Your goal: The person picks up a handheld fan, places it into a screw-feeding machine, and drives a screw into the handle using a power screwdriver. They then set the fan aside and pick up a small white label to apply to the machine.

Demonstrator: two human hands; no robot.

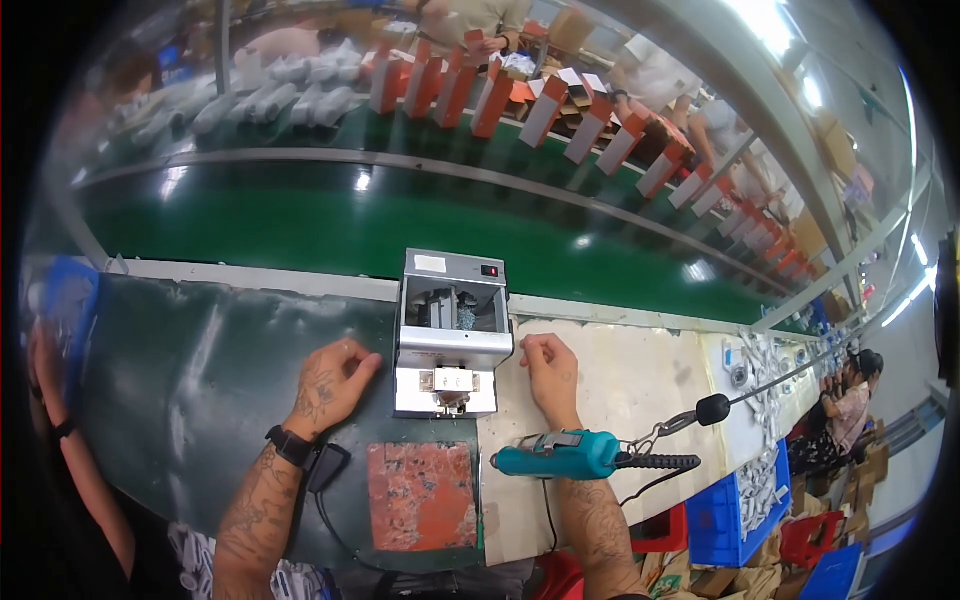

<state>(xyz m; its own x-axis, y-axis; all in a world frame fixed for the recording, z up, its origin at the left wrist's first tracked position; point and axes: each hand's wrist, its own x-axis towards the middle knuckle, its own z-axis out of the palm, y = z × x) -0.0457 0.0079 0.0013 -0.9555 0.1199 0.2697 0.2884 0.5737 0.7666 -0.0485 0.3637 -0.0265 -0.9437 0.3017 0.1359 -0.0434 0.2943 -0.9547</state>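
Note:
A grey screw feeder (452,335) stands at the middle of the bench, with small screws in its open hopper and a red-lit switch on top. Left of it, my left hand (333,384) rests on the dark mat, fingers curled in and thumb pointing toward the feeder. Nothing shows in its grip. My right hand (550,372) lies on the pale board close to the feeder's right side, fingers loosely closed, nothing visible in them. A teal electric screwdriver (560,455) hangs on a cable across my right forearm, apart from both hands.
A worn red pad (423,497) and a black power adapter (327,467) lie near me. Beyond the bench runs a green conveyor (300,215), with orange-and-white boxes (490,100) and co-workers past it. Blue crate (715,520) right; another person's arm (95,480) far left.

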